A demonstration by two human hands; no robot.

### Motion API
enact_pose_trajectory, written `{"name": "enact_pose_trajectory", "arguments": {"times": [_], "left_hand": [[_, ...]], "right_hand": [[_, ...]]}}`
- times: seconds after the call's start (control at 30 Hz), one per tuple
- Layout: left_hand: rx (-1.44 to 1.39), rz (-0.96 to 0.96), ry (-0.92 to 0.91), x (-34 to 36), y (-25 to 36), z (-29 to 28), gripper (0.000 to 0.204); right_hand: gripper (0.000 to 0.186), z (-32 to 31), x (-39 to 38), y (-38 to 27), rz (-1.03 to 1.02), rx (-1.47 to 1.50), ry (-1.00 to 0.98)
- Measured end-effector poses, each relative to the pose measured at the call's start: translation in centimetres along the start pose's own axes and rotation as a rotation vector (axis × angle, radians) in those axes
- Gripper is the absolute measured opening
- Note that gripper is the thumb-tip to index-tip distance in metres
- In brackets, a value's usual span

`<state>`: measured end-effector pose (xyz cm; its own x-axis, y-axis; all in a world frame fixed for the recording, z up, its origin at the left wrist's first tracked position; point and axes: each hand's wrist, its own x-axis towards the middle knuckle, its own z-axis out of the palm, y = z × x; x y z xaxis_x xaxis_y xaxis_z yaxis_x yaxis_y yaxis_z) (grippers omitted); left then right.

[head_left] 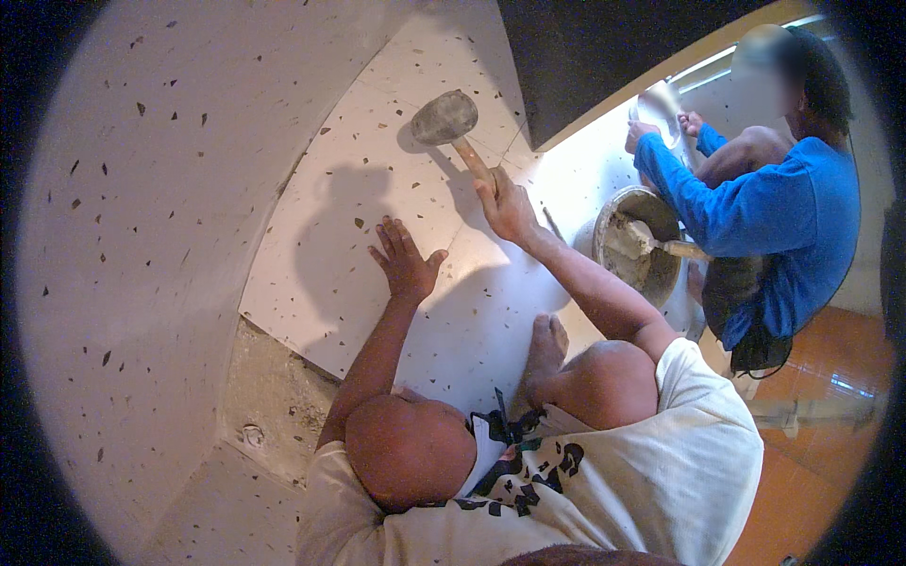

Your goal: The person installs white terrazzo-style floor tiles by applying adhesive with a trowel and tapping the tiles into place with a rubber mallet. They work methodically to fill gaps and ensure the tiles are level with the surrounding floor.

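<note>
Head view: the right hand (510,209) wraps its fingers around the wooden handle of a grey, round-headed mallet (447,117), its head at or just above white, dark-flecked floor tiles (293,250); contact is unclear. The left hand (408,269) rests palm-down, fingers spread. A blue-shirted co-worker (797,217) crouches beside a round, mortar-smeared bucket (670,212).

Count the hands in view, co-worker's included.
4. Wearer's left hand, fingers spread, over the speckled floor; right hand gripping the mallet; co-worker's one hand, upper right; co-worker's other hand, just right of it.
</note>
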<state>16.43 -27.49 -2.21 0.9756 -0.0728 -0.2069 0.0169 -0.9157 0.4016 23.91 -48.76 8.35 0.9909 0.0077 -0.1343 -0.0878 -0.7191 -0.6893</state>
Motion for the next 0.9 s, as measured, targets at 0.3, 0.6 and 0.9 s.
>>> {"name": "enact_pose_trajectory", "arguments": {"times": [0.3,0.6,0.9], "left_hand": [[-0.010,0.076,0.168,-0.3,-1.9,1.5,0.115],[0.014,-0.021,0.007,0.1,-0.6,0.2,0.114],[0.050,-0.020,0.009,0.2,-0.7,0.4,0.116]], "right_hand": [[0.044,2.0,1.1,-1.4,-0.040,-0.067,-0.069],[0.049,0.6,-0.5,1.8,0.093,-0.091,-0.080],[0.042,-1.2,-2.5,2.4,0.190,-0.090,-0.016]]}}
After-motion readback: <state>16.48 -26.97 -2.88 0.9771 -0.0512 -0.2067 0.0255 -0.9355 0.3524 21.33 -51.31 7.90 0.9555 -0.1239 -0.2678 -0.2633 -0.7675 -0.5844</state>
